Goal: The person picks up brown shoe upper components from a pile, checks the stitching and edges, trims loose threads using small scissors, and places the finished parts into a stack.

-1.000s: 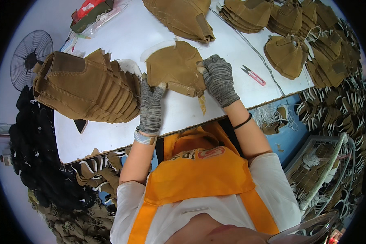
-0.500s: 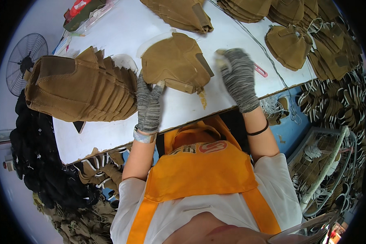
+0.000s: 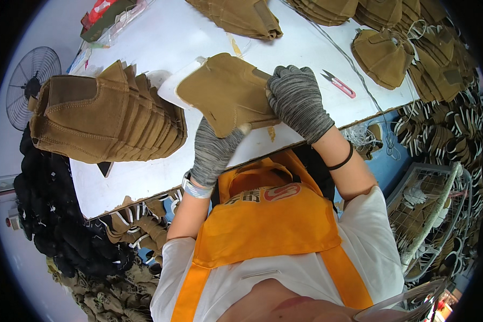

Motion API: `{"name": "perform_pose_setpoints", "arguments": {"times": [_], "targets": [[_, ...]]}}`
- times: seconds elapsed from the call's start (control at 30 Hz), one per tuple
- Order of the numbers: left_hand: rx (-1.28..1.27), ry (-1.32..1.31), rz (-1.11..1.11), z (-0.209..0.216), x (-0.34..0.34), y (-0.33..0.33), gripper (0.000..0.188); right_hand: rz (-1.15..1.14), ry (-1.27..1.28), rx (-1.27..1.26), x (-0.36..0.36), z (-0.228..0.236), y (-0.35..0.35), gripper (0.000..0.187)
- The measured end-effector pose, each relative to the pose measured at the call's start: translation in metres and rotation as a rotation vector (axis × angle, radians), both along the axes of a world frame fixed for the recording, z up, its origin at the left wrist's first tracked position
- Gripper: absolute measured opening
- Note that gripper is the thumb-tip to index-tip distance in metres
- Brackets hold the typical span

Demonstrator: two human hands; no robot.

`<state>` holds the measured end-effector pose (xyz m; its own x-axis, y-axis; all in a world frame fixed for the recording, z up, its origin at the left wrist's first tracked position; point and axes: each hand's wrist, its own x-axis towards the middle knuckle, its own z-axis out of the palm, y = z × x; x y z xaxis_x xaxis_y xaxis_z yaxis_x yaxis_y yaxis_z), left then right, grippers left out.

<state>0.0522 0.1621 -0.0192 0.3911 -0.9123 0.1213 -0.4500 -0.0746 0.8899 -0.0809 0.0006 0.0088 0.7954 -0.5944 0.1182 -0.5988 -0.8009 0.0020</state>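
Note:
A brown suede shoe upper point(image 3: 225, 91) with a white lining edge is held over the white table, between my two gloved hands. My left hand point(image 3: 216, 146), in a grey knit glove, grips its lower edge with the thumb on top. At its right edge my right hand point(image 3: 298, 99), gloved the same way, has its fingers curled closed on the piece. Pink-handled thread snips point(image 3: 338, 83) lie on the table just right of my right hand. To the left, a thick stack of matching shoe uppers point(image 3: 110, 118) rests on its side.
More brown uppers lie at the far edge point(image 3: 241, 16) and in piles at the far right point(image 3: 383, 56). A cord point(image 3: 354, 72) crosses the right side of the white table point(image 3: 139, 185). A fan point(image 3: 33, 86) stands left, a wire basket point(image 3: 426, 214) lower right.
The upper has been turned over and shifted, now showing a smoother face. My right hand has moved left and taken hold of its right edge, uncovering the snips.

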Motion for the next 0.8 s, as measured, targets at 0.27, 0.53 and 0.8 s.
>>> {"name": "perform_pose_setpoints", "arguments": {"times": [0.27, 0.53, 0.8], "targets": [[-0.019, -0.075, 0.038, -0.015, -0.006, 0.009, 0.036, 0.016, -0.205, 0.156, -0.017, -0.011, -0.025, 0.024], [0.064, 0.093, 0.032, -0.007, 0.000, 0.007, 0.036, -0.442, -0.579, 0.125, -0.075, -0.034, -0.078, 0.032], [0.023, 0.210, 0.064, -0.018, 0.000, 0.008, 0.047, -0.508, -0.315, 0.087, -0.111, -0.050, -0.072, 0.027]]}}
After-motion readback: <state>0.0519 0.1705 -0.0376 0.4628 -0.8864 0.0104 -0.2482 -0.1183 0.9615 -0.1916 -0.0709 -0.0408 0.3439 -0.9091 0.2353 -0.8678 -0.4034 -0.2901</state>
